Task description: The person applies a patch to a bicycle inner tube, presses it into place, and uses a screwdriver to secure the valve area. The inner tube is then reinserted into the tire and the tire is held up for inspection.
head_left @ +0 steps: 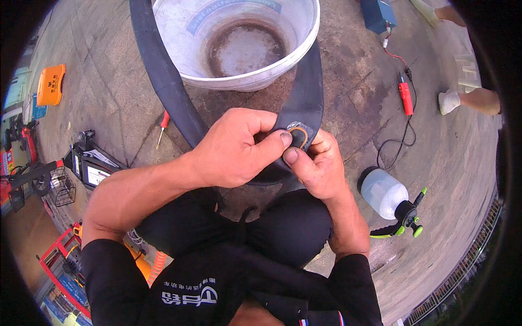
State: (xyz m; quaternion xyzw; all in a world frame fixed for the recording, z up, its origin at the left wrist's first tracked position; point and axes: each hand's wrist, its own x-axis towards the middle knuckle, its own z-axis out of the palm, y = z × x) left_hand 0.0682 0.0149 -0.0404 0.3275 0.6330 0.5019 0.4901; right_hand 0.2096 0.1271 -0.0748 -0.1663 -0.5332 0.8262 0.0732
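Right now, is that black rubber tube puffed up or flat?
Flat: the tube looks like a wide ribbon, pinched by left hand and right hand.

A black short-sleeved shirt (244, 282) and black trousers (288, 225) were worn; white lettering (173, 298) and a curved white logo (208, 296) marked the shirt, and red-white-blue stripes (341, 319) trimmed the collar (283, 305).

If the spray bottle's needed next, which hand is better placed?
Probably the right hand: the spray bottle is to its right, with the left hand farther off. Both hands pinch the black rubber tube, so the right may need to let go first.
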